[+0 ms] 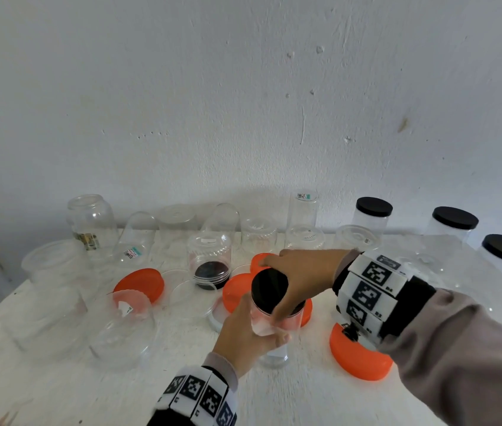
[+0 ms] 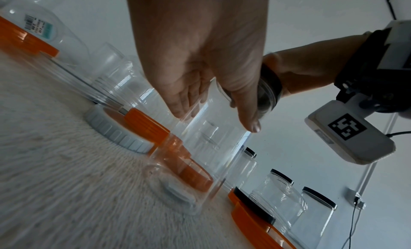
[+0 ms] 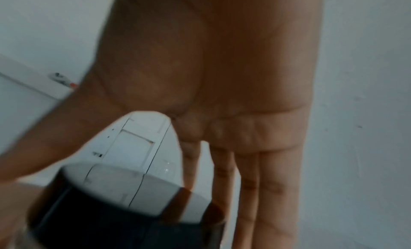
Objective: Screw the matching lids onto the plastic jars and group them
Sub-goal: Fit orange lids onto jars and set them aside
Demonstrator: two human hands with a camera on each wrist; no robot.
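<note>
Near centre of the white table [image 1: 59, 379]: a clear jar [image 1: 274, 327], upright, long axis vertical, mouth up, capped by a black lid [image 1: 269, 290]. Gripped around the body by the left hand [image 1: 243, 336], fingers and thumb curled round the clear wall. Held at the lid by the right hand [image 1: 298, 272], thumb on the near rim, fingers spread over the far side.

Only from the head view: a far row of open clear jars, three black-lidded jars [image 1: 455, 224] far right, orange lids [image 1: 139, 284] scattered about.

Only from the left wrist view: a ribbed grey lid [image 2: 115, 129] lying flat beside orange ones, jar base on the table.

From the right wrist view: little beyond palm, straight fingers [image 3: 275, 191] and the lid's glossy top; blurred.

Price stickers on some jars, print too small to read.
</note>
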